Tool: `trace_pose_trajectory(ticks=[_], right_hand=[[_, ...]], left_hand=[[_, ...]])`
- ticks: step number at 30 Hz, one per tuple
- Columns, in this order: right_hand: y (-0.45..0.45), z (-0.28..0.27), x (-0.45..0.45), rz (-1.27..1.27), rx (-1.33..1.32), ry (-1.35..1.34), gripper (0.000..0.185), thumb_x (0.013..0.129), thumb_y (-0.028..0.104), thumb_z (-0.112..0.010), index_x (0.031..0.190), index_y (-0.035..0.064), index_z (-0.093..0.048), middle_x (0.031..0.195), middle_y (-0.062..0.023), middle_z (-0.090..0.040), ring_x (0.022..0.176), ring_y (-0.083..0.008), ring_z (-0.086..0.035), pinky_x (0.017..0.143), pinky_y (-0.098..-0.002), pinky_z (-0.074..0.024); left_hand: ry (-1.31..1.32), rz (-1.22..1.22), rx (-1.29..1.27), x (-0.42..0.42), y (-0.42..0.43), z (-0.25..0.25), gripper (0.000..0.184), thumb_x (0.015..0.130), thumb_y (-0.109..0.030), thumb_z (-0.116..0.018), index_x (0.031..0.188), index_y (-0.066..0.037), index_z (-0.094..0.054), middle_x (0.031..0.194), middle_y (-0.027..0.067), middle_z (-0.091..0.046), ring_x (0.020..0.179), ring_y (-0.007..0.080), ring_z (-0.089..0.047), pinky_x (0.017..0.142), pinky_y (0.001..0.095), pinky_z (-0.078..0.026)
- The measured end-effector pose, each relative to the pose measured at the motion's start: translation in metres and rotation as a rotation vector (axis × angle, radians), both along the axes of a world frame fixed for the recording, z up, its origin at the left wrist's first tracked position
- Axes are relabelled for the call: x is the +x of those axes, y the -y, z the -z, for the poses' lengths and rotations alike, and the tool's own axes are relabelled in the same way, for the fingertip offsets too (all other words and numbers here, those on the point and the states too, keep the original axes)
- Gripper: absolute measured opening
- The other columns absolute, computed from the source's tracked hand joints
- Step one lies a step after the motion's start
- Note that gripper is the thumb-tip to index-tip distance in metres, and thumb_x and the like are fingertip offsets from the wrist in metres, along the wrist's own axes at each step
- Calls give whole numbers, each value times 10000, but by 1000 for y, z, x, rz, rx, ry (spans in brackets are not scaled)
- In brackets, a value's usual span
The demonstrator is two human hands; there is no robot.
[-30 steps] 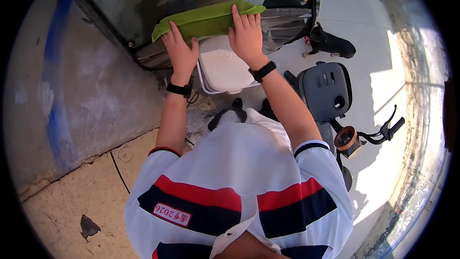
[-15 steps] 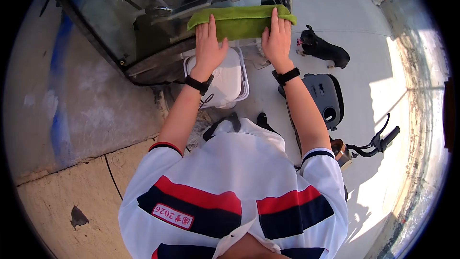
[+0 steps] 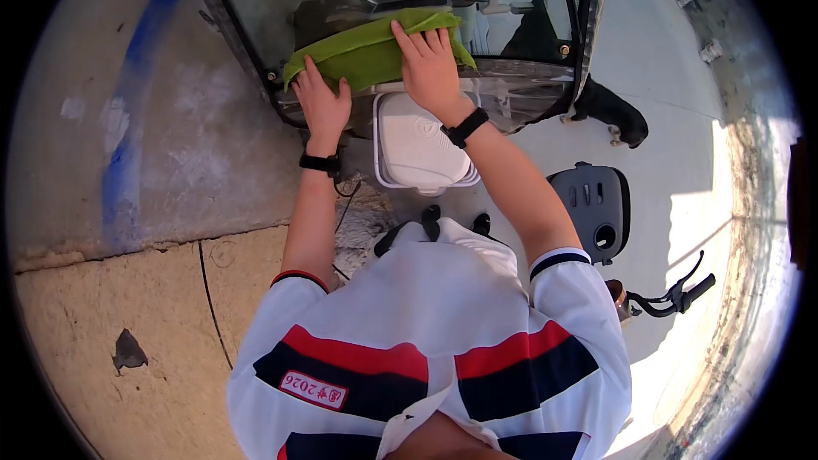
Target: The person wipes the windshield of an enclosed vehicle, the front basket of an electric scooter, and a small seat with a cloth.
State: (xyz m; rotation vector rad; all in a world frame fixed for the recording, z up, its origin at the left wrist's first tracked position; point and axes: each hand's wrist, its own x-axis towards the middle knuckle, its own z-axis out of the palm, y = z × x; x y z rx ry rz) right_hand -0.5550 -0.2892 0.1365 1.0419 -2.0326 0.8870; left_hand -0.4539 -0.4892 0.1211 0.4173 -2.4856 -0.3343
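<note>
A green cloth (image 3: 354, 58) lies slightly tilted across the lower part of a vehicle's glass windscreen (image 3: 504, 32). Flat on the cloth's left end rests my left hand (image 3: 322, 112), fingers stretched and thumb apart. Higher up, near its right end, my right hand (image 3: 430, 71) presses on it with extended fingers. Both hands are open, and the cloth is spread under the fingertips. Each wrist wears a black band. Just below the windscreen stands a white lidded basket (image 3: 419, 140), between the hands and my feet.
A black dog (image 3: 615, 112) stands to the right, partly hidden by the vehicle. Nearer me are a grey plastic seat-like part (image 3: 592, 211) and a black handlebar with a brake lever (image 3: 682, 296). A dark cable runs across the tan floor (image 3: 77, 349) at left.
Both hands and the cloth have shifted left across the windscreen, and the cloth now slopes down to the left. The view has moved too, and the vehicle covers the dog's front.
</note>
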Motion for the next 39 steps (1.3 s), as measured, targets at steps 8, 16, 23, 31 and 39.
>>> trace_pose_trajectory(ticks=[8,16,23,31,39], right_hand=[[-1,1,12,-2,75,35,657,766,-22,-602,1412,8,-483,1205,-185,-559,1166,-389,-507,1053,-473,-405],[-81,-3,17,230,10,62,654,781,-23,-600,1415,-61,-442,1100,-210,-535,1031,-387,-522,932,-452,-451],[-162,-4,1,403,0,-1,648,789,-10,-606,1414,-61,-441,1085,-206,-539,1041,-387,-525,952,-454,-446],[-208,-3,-58,432,-215,92,713,849,56,-647,1467,-81,-320,1161,-253,-506,1051,-440,-522,913,-452,-461],[-235,27,-79,305,-297,182,686,869,33,-647,1470,-73,-334,1186,-257,-556,1062,-426,-570,902,-434,-490]], left_hand=[[-69,95,137,6,7,8,779,859,-166,-669,1465,126,-277,1377,321,-422,1298,491,-380,1103,512,-328],[-167,437,87,-24,-50,-10,747,855,-128,-658,1478,81,-304,1316,284,-466,1233,474,-432,1055,502,-367],[-107,625,188,-40,-106,-19,709,836,-69,-654,1475,22,-361,1171,227,-536,1139,418,-489,983,477,-413],[-33,707,258,-70,-174,-26,724,821,-59,-667,1482,-10,-375,1253,212,-542,1154,414,-492,1022,470,-402],[-66,693,236,-90,-219,-22,597,813,-39,-662,1380,-30,-478,1226,194,-555,1140,401,-493,1004,464,-406]])
